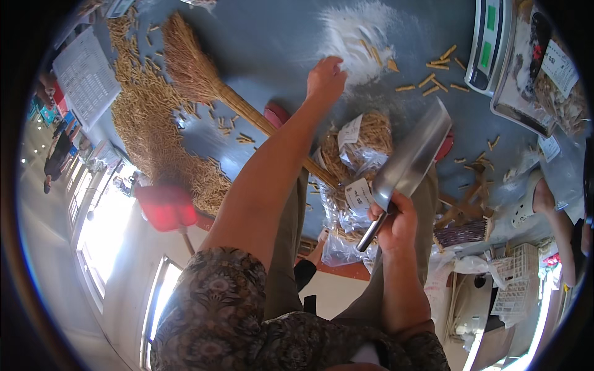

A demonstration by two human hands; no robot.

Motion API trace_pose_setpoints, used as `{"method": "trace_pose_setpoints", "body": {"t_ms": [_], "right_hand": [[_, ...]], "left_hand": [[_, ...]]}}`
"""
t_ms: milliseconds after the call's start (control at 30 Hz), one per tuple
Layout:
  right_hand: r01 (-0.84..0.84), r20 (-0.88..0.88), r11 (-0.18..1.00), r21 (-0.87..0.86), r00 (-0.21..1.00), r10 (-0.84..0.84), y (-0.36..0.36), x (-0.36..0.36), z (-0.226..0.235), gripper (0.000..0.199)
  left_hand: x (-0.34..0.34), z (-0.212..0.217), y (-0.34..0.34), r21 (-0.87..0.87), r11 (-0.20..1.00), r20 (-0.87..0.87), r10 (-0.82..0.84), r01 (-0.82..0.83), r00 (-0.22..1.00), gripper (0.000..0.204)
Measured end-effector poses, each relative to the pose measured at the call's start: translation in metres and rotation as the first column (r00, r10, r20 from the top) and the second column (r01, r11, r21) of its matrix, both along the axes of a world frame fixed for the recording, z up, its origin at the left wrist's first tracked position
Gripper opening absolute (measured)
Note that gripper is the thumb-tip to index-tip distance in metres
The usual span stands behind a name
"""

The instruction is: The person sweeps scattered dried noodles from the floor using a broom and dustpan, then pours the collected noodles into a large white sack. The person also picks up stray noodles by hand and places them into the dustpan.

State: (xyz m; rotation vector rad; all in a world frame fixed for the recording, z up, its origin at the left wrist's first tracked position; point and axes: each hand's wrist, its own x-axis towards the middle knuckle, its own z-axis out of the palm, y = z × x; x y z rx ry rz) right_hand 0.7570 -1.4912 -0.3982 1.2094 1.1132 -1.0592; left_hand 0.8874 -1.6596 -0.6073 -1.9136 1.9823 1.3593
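My left hand [325, 79] reaches far out over the grey floor, fingers curled at the edge of a patch of white powder [362, 34] with a few tan stick-shaped pieces in it. Whether it holds a piece is hidden. My right hand [396, 226] grips the handle of a metal scoop [413, 154], whose blade tilts up over clear bags [356, 161] filled with tan sticks and tagged with white labels. More tan sticks [433, 77] lie scattered to the right of the powder.
A straw broom [198, 71] lies across a big heap of tan sticks [154, 130] on the left. A red dustpan [166, 207] sits below it. A scale [487, 43] and a tray of bags [538, 74] stand top right. Another person's foot [535, 198] is at right.
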Motion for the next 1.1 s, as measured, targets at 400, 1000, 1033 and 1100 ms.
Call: {"method": "trace_pose_setpoints", "body": {"t_ms": [400,1000,1033,1100], "right_hand": [[-0.052,0.013,0.998,0.034,0.999,0.052,-0.007,-0.017,0.005,0.014],[-0.011,0.008,0.992,0.126,1.0,0.011,0.0,-0.038,0.005,0.012],[-0.001,0.011,0.991,0.134,1.0,-0.001,0.004,-0.039,0.004,0.013],[0.019,0.01,0.991,0.132,1.0,-0.02,0.009,-0.042,0.004,0.013]], "left_hand": [[-0.099,-0.037,0.024,-0.056,0.974,0.153,-0.211,0.221,0.966,0.034],[-0.145,-0.045,0.044,-0.215,0.876,-0.094,-0.458,0.431,0.884,0.024],[-0.158,-0.041,0.042,-0.23,0.86,-0.077,-0.482,0.455,0.873,0.024],[-0.19,-0.033,0.038,-0.26,0.829,-0.032,-0.519,0.495,0.854,0.025]]}}
